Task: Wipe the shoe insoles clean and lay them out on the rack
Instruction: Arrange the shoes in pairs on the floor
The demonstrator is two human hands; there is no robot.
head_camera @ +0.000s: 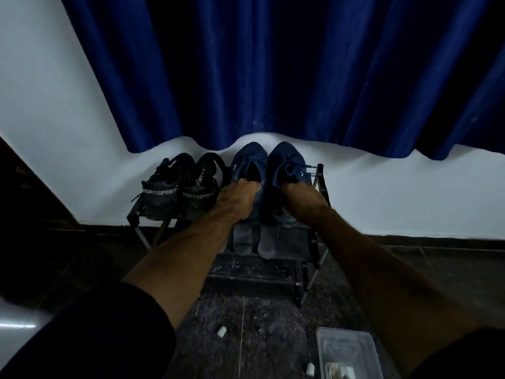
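A pair of navy blue shoes stands on the top shelf of a small black rack (322, 181). My left hand (237, 198) grips the heel of the left blue shoe (247, 160), fingers curled into its opening. The heel of the right blue shoe (287, 160) is gripped the same way by my right hand (303, 199). Two dark insoles (241, 240) (267, 243) lie side by side on the shelf below, toes toward me.
A black pair of sport shoes (180, 187) stands on the rack's left half. A clear plastic tub (347, 351) sits on the dark floor at the front right, with small white bits (222, 331) nearby. A blue curtain (273, 72) hangs above the white wall.
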